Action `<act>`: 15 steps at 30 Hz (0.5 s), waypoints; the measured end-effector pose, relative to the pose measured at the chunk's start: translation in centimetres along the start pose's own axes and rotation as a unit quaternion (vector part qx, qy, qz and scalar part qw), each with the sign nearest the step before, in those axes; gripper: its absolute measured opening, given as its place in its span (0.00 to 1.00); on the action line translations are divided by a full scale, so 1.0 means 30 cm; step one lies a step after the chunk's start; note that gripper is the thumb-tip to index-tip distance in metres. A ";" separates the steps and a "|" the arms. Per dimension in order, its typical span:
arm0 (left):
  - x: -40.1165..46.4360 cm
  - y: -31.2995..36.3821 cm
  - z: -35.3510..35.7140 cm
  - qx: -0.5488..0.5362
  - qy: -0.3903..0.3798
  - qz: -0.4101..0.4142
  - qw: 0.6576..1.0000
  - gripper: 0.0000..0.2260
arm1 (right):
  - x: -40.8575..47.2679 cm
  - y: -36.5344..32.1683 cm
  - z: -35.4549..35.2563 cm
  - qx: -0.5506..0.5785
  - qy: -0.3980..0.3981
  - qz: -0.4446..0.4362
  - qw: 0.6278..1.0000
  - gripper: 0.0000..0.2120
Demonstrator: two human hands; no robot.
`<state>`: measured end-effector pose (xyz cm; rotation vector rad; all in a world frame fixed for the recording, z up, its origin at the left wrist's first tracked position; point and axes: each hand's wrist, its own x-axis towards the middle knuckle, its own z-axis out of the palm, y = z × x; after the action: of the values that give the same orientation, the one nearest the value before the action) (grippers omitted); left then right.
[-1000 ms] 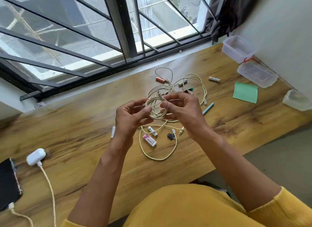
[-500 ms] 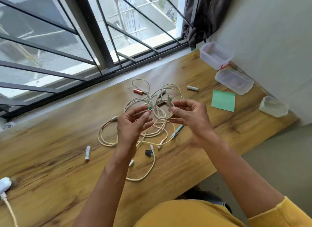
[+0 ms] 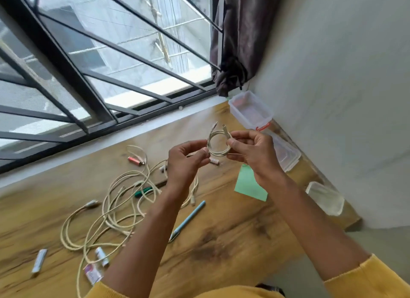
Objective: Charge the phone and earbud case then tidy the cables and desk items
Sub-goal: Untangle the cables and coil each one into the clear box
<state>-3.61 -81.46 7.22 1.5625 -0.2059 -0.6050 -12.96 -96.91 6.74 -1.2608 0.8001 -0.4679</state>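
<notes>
Both hands hold one small coiled cable [image 3: 218,143] in the air above the wooden desk [image 3: 233,237], seen from the head view. Left hand [image 3: 185,162]: fingers curled, thumb and forefinger pinching the coil's left side. Right hand [image 3: 251,152]: fingers curled, pinching the right side of the coil where the loops gather; two connector ends [image 3: 219,127] stick up just above its fingertips. Below and to the left of the left hand lies a loose tangle of pale cables [image 3: 115,211] on the desk, with a green pen [image 3: 144,191] among them, a blue pen [image 3: 188,220] under the left forearm, and small batteries or similar cylinders [image 3: 39,260] farther left; their exact kind is blurred. Beyond the right hand stand clear plastic containers [image 3: 250,110] against the wall; a green paper note [image 3: 248,184] lies beneath the right wrist. Phone and earbud case are not in view. Handling, as a judgement: the cable appears light, limp and braided, so it grips well but the loops would spring open if either pinch slackened. It is best held across all the loops at one point, not by the connector ends, which could bend or pull the coil apart.
</notes>
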 end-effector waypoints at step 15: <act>0.555 0.083 0.412 0.214 -0.067 0.035 0.974 0.20 | 0.589 -0.101 -0.144 -0.230 0.149 -0.057 0.960 0.12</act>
<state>4.88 -100.49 5.81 1.9200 -0.5178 -0.6389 -4.37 -113.06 4.43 -1.6977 1.1394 -0.5959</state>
